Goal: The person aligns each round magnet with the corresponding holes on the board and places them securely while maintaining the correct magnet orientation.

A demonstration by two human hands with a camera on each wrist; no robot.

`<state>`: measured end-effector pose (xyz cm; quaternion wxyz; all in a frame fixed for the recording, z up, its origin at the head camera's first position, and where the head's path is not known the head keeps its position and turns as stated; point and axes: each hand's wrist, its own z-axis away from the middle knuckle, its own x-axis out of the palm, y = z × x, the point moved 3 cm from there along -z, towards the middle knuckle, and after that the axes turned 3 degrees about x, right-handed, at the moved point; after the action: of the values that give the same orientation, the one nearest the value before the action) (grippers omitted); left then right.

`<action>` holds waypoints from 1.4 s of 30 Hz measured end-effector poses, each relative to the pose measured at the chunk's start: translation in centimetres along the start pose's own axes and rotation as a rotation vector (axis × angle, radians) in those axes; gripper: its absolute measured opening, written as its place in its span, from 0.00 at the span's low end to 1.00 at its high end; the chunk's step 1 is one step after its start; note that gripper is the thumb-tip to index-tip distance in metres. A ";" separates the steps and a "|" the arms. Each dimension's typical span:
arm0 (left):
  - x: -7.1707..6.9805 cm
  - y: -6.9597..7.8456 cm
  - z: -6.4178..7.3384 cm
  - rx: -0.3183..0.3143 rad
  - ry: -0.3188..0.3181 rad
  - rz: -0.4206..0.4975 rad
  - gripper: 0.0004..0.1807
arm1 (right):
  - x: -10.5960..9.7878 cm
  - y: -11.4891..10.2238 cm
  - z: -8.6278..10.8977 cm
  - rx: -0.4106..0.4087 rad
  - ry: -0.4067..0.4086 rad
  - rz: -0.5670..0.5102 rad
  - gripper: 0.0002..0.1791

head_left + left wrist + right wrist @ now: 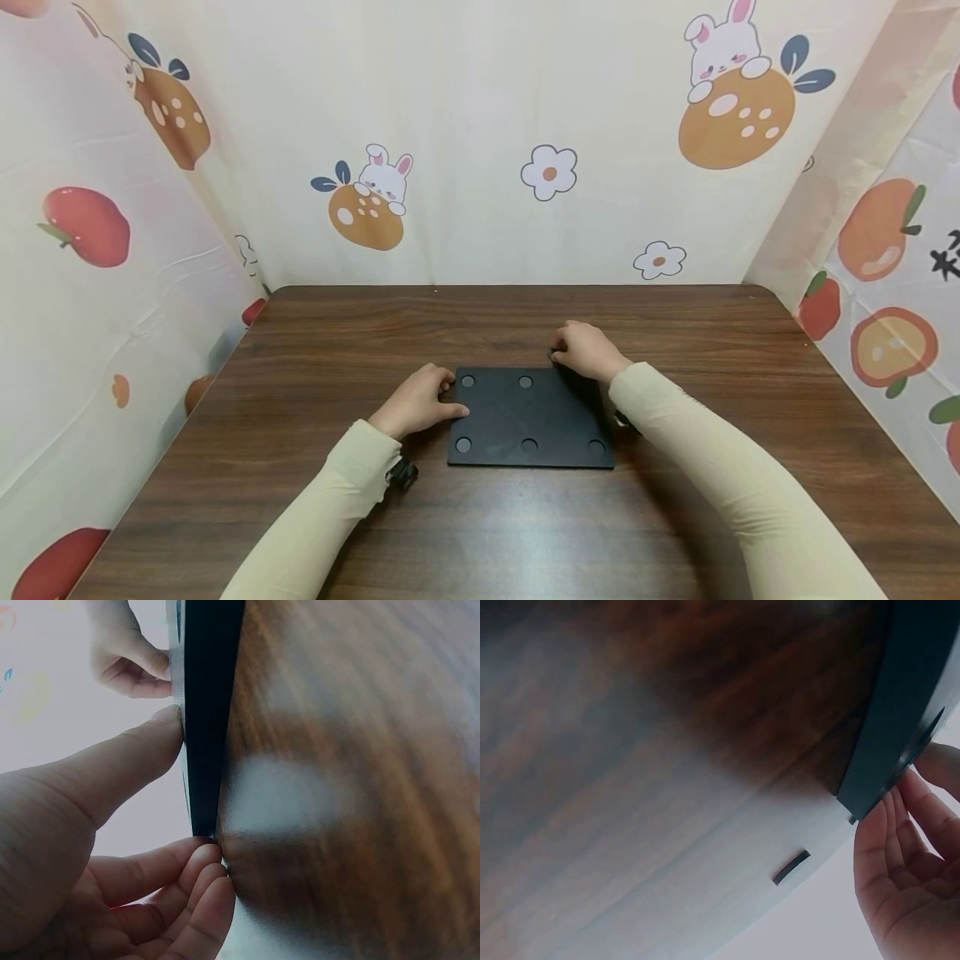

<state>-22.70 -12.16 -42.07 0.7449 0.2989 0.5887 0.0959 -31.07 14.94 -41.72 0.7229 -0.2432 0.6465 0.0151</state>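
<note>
A flat black rectangular board [525,421] lies on the wooden table, with round recesses along its near and far edges. My left hand [422,402] grips the board's left side. In the left wrist view, the left thumb [150,739] presses the top face while the fingertips touch the edge close to the table. At the far right corner, my right hand [588,350] pinches a thin dark disc [919,742], seen nearly edge-on over the board. That hand and its sleeve hide the corner in the head view.
A small dark curved piece [791,868] lies on the table beyond the board's corner. Dark brown wooden table [360,333] surrounds the board. Curtains [465,100] printed with fruit, rabbits and flowers stand behind and at both sides. A dark device [403,472] sits at the left wrist.
</note>
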 end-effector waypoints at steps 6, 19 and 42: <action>0.0 0.0 0.0 0.001 0.000 0.001 0.35 | 0.0 0.0 0.1 -0.013 -0.007 0.001 0.06; -0.1 0.0 0.1 0.002 0.001 -0.001 0.34 | -0.8 -0.2 0.9 0.006 -0.014 -0.017 0.07; 0.0 0.1 0.1 0.004 0.008 0.008 0.34 | -2.0 -1.0 4.0 -0.070 0.047 -0.074 0.06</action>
<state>-22.55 -12.15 -42.01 0.7415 0.3022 0.5908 0.0990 -27.38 16.18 -39.31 0.6987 -0.2925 0.6528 0.0052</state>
